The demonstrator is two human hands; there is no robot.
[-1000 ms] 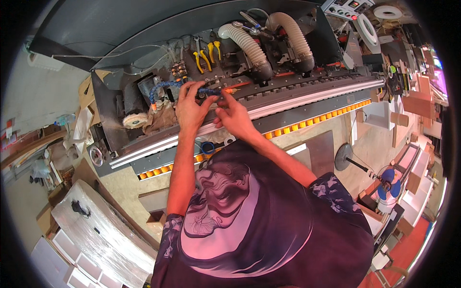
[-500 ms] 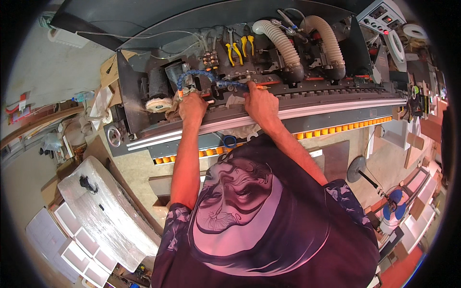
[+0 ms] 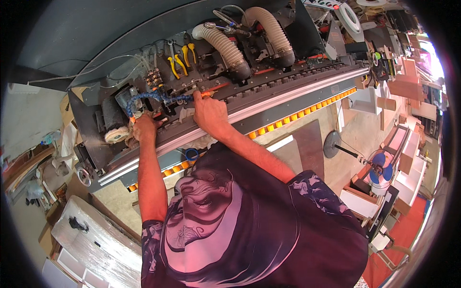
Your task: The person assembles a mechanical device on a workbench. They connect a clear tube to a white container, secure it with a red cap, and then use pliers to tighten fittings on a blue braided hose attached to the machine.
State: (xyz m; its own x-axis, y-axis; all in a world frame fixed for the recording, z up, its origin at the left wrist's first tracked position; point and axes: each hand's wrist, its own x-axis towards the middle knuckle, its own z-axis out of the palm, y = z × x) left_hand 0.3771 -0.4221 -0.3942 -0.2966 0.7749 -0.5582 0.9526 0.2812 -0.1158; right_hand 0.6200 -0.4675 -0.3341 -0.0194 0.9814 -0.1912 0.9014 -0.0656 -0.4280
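Observation:
Both my hands reach into the dark bed of a long machine. My right hand (image 3: 210,114) is closed at the end of a blue segmented hose (image 3: 180,98), by its orange nozzle (image 3: 207,93). Farther left, my left hand (image 3: 145,127) has its fingers curled low in the machine, beside the orange tip (image 3: 132,119) of another blue segmented hose (image 3: 146,95). What those fingers grip is hidden. A pale round buffing wheel (image 3: 116,135) sits just left of that hand. Whitish crumpled material (image 3: 185,114) lies between my hands.
Yellow-handled pliers (image 3: 177,66) lie behind the hoses. Two ribbed ducts (image 3: 223,45) rise farther right. A pale rail (image 3: 297,98) and yellow rollers (image 3: 288,117) run along the machine's front. A fan (image 3: 379,168) stands at right; a plastic-wrapped bundle (image 3: 98,240) lies lower left.
The whole view has turned and shifted, so the machine appears farther left and more slanted. My hands stay at nearly the same spots on the machine, by the blue hoses.

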